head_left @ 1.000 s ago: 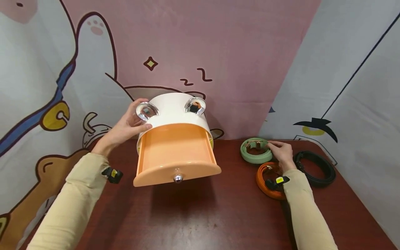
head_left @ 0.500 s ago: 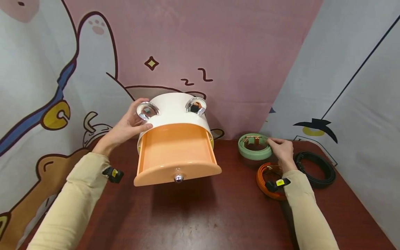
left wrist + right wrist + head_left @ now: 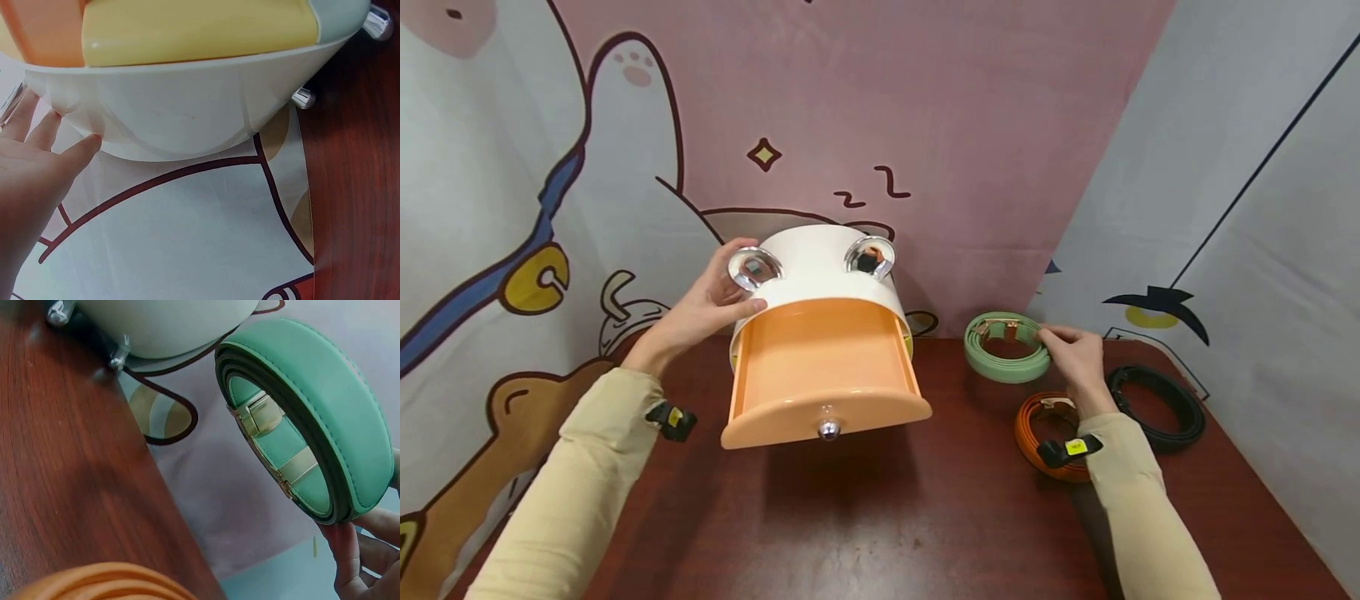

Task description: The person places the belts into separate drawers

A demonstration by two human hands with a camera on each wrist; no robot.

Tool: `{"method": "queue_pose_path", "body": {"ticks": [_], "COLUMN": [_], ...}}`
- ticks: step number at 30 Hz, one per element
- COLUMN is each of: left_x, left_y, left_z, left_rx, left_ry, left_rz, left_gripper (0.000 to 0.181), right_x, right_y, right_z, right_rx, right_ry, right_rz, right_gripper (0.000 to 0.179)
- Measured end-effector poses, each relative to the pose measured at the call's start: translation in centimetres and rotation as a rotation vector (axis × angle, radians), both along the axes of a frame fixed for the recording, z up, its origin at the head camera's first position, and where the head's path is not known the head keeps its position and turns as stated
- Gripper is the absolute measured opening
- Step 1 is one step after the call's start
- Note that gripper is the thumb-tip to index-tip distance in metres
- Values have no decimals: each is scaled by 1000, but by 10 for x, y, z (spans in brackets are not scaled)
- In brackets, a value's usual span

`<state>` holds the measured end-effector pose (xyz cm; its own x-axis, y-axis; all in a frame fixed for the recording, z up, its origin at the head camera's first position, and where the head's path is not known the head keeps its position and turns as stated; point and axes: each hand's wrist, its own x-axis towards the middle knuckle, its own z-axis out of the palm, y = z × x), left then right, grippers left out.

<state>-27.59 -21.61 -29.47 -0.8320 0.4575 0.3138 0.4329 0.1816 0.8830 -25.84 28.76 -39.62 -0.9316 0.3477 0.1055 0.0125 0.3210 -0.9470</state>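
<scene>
A coiled green belt (image 3: 1007, 369) with a gold buckle is raised above the table, its shadow below it. My right hand (image 3: 1077, 364) pinches its right edge between thumb and fingers, as the right wrist view also shows. A white drawer box (image 3: 816, 254) with two chrome, eye-like domes stands at the back middle. Its orange drawer (image 3: 820, 350) is pulled out, with nothing inside. My left hand (image 3: 700, 296) rests against the box's left side, with fairly straight fingers. In the left wrist view, several fingertips (image 3: 90, 142) touch the white shell.
Below the right hand lies a coiled orange belt (image 3: 1028, 433), partly hidden by the wrist camera. A coiled black belt (image 3: 1187, 408) lies to its right. The box sits close to the printed cloth backdrop (image 3: 970, 167) on the dark red table (image 3: 880, 525).
The green belt has risen off the table and moved slightly left in my right hand. My left hand, the box and the drawer have stayed in place.
</scene>
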Motion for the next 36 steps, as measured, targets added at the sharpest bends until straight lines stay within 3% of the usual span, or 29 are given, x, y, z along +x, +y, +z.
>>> {"method": "queue_pose_path", "body": {"ticks": [19,28,36], "left_x": [0,1,1], "left_y": [0,1,1], "left_z": [1,1,2], "left_rx": [-6,6,-6], "left_ry": [-6,-10,-9], "left_rz": [-3,-12,-3], "left_gripper": [75,75,76], "right_x": [11,14,18], "right_y": [-16,-22,-30], "right_z": [24,29,43], "right_rx": [-18,18,32], "right_ry": [74,61,73], "right_rz": [106,135,188], "right_gripper": [40,38,36]}}
